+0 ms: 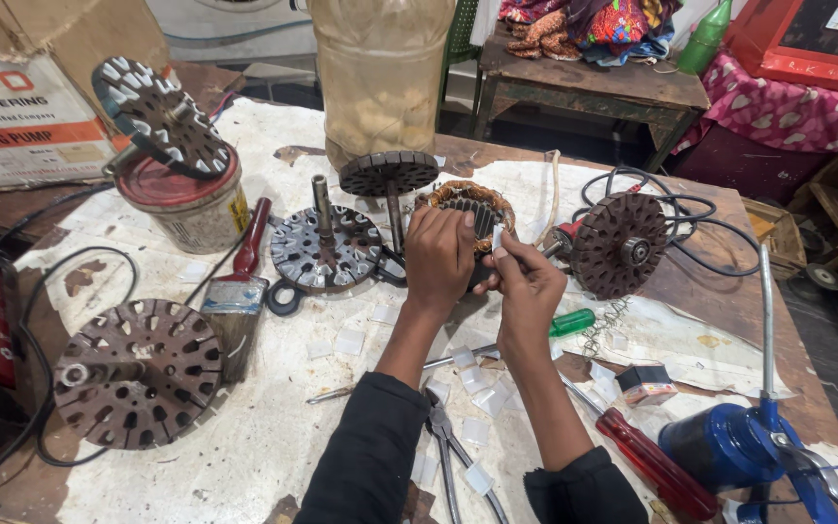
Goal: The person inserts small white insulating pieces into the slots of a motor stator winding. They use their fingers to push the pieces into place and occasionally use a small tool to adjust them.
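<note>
From the head camera I look down on my left hand (438, 257), which lies curled over the near side of a wound stator (472, 209): a dark slotted steel core ringed with coppery, lacquered wire coils, round and lumpy at the rim. It sits on the table just beyond both hands, its flat face tipped toward me, though the hand hides how it rests. My right hand (526, 286) pinches a small white slip of insulating paper (499, 238) between thumb and forefinger; the slip stands roughly upright, its long axis pointing up toward the stator's edge. I cannot tell whether the left fingers grip the core or merely steady it.

Around them lie other rusty-brown and grey slotted discs: one with a shaft (325, 247) left of the stator, a larger one (138, 374) at the near left, another (620, 245) to the right with black cable behind it. A paintbrush (240, 291) with a red handle lies beside a dented tin (191, 204). Nearer me are pliers (448, 437), a red-handled screwdriver (657, 466), a green-handled one (569, 322), and scattered white paper squares (477, 388).

The table (244, 456) is worn wood under a stained, torn white sheet. A blue vice (739, 446) sits at the near right. Beyond stand a wooden bench (584, 87) heaped with bright cloth and a cardboard box (21, 107).
</note>
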